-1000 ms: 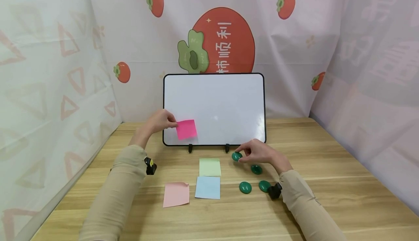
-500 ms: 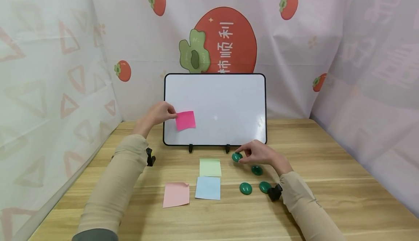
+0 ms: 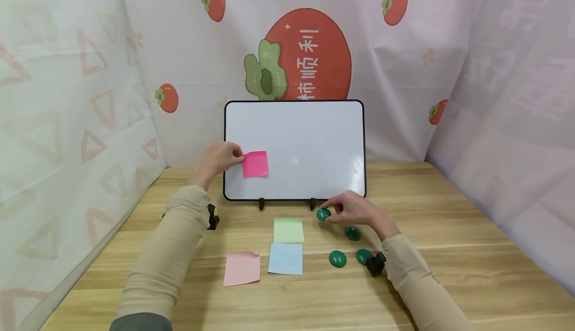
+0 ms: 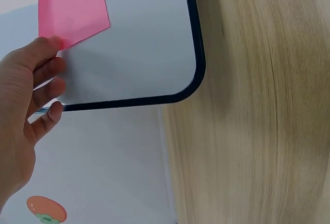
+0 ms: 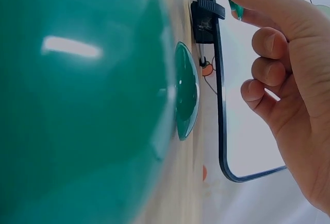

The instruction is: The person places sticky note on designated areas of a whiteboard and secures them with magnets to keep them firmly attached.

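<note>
Left grip [image 3: 219, 158] pinched a pink note [image 3: 256, 165] by one corner, right grip [image 3: 352, 208] a green disc [image 3: 322, 214] — one-sided support could have skewed the note.

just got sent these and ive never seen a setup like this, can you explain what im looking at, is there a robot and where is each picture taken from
There is no robot: someone is working bare-handed. The wide picture is taken from the head, looking forward and down; the other two are taken from the left and right wrists, for a closer look.

The left hand pinches a bright pink note in front of a board. The right hand pinches a green disc.

On the table lie a pale green note, a blue note, a pale pink note and three other discs. One disc looks huge from the right wrist simply because it is so close.
</note>
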`<state>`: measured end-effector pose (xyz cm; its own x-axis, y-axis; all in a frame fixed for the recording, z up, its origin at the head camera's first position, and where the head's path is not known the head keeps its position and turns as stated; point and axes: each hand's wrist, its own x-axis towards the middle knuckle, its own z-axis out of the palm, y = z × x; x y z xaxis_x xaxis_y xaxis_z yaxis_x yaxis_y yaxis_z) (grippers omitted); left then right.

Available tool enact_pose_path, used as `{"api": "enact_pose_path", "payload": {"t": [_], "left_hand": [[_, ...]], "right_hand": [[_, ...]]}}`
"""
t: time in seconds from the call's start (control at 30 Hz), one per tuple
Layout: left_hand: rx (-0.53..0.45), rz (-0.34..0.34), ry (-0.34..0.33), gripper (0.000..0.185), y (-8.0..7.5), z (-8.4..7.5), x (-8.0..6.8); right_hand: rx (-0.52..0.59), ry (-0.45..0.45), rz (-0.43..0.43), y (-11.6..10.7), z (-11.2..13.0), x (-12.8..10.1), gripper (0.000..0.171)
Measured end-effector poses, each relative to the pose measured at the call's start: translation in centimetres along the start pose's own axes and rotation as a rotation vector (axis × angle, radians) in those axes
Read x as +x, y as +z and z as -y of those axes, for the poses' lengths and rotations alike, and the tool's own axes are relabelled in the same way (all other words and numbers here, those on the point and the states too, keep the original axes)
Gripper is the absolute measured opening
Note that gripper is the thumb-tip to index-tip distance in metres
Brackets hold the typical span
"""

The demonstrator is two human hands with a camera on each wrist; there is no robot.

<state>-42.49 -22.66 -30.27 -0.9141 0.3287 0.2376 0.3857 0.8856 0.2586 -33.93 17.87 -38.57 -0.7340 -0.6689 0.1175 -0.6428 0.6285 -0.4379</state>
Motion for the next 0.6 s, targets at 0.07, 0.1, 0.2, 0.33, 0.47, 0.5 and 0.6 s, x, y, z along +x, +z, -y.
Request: {"api": "enact_pose_path", "payload": {"t": [0.07,0.1,0.2,0.33,0.47,0.5,0.6], "left_hand": [[0.01,-0.015,0.004,0.02,0.2,-0.2,0.1],[0.011,-0.02,0.008,0.02,0.2,-0.2,0.2],[0.015,-0.046,0.017,0.018,0.4,-0.4,0.3],[0.018,-0.068,0.022,0.018,0.4,-0.5,0.4],[0.023,-0.07,0.021,0.017,0.3,-0.7,0.3],[0.025,-0.072,0.023,0.017,0.3,-0.7,0.3],[0.025,-0.076,0.027,0.017,0.4,-0.7,0.3]], "right_hand": [[-0.007,-0.012,-0.007,-0.2,0.2,0.0,0.033],[-0.008,-0.021,-0.01,-0.4,0.3,0.0,0.033],[-0.021,-0.043,-0.021,-0.7,0.7,0.1,0.034],[-0.031,-0.046,-0.027,-0.9,1.0,0.3,0.034],[-0.042,-0.049,-0.024,-0.8,1.0,0.7,0.034],[-0.046,-0.054,-0.025,-0.8,1.1,0.8,0.035],[-0.062,-0.09,-0.037,-0.7,1.3,1.2,0.035]]}}
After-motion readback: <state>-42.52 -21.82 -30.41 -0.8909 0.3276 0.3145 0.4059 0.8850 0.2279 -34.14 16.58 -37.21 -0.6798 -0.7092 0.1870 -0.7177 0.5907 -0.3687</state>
